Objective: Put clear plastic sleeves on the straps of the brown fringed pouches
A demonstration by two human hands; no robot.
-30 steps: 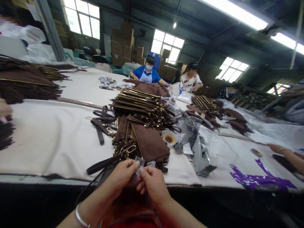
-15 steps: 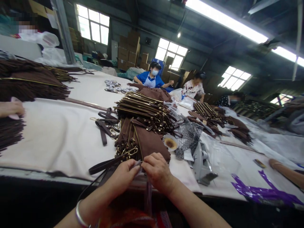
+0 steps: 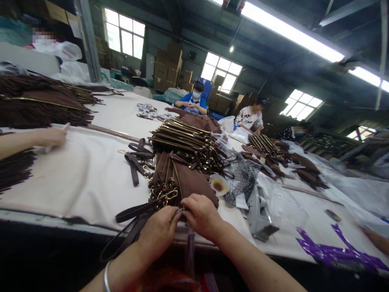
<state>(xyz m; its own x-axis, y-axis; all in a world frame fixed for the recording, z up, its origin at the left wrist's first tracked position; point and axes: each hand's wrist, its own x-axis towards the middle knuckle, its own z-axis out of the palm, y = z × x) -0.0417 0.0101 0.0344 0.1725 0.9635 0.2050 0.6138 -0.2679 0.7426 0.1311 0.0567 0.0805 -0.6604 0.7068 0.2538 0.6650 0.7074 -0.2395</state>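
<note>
My left hand (image 3: pixel 161 230) and my right hand (image 3: pixel 203 215) meet at the near table edge, both closed in a pinch on a small clear plastic piece (image 3: pixel 180 211) between their fingertips. Right behind them lies a pile of brown suede bags (image 3: pixel 188 182) with gold chains and clasps (image 3: pixel 162 194). A dark brown strap (image 3: pixel 133 211) runs from the pile past my left hand and over the edge. My left wrist wears a silver bangle (image 3: pixel 106 277).
A taller stack of gold-framed brown bags (image 3: pixel 179 136) stands behind, loose straps (image 3: pixel 135 156) to its left. A small bowl (image 3: pixel 219 184), a grey tool (image 3: pixel 258 211), purple tape (image 3: pixel 337 251). A co-worker's hand (image 3: pixel 51 136) reaches in from the left; other people sit across the table.
My hands moved forward from below the table edge up to the bag pile, still pinching the clear piece. The co-worker's hand at left reached further in; the arm at right withdrew.
</note>
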